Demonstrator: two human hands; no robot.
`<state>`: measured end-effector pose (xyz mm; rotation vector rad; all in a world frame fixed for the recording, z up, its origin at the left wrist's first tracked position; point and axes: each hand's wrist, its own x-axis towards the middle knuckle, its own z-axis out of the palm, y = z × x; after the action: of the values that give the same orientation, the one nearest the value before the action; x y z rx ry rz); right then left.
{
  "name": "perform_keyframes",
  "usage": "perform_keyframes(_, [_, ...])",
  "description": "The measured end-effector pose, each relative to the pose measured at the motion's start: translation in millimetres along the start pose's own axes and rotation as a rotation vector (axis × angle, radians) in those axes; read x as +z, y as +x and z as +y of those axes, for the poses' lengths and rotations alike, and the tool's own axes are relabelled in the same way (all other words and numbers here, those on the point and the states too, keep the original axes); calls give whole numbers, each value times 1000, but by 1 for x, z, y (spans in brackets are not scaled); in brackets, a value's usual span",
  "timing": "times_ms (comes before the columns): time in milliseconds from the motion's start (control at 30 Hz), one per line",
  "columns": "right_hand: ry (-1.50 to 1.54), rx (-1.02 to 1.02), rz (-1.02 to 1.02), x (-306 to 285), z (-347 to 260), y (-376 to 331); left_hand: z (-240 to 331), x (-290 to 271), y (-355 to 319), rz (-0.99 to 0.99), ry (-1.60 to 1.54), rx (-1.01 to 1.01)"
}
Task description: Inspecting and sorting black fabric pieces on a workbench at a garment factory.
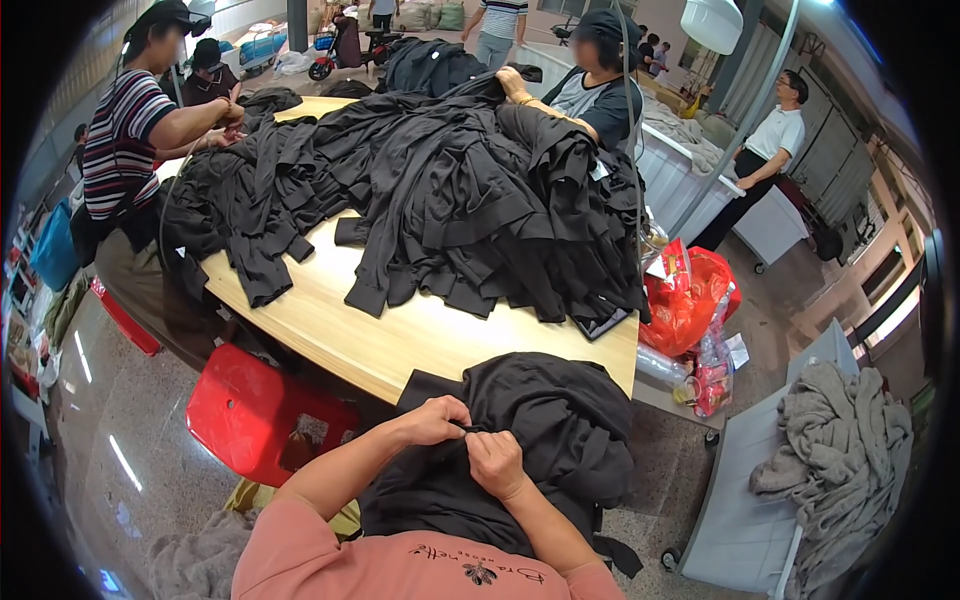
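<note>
A black knitted garment is bunched over the table's near edge and down in front of me. My left hand is closed on a piece of its dark fabric, fingers pinched together. Close beside it, almost touching, my right hand is closed on the same stretch of cloth. Whether a small tool is between the fingers I cannot tell. Beyond, a large heap of black garments covers much of the wooden table, sleeves hanging toward me.
A red stool stands at the table's left. Red plastic bags sit by its right corner. Grey fabric fills a white wheeled bin on the right. Co-workers handle garments at the table's far left and far right; a person in a white shirt stands farther back.
</note>
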<state>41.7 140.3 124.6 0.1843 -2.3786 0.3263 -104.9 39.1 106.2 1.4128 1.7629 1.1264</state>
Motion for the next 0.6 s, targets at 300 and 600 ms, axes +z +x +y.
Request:
perform_keyframes(300, [19,51,-64,1,2,-3,8,-5,1,-93,-115,-158])
perform_keyframes(600, [389,428,44,2,3,-1,15,6,-6,128,-114,8])
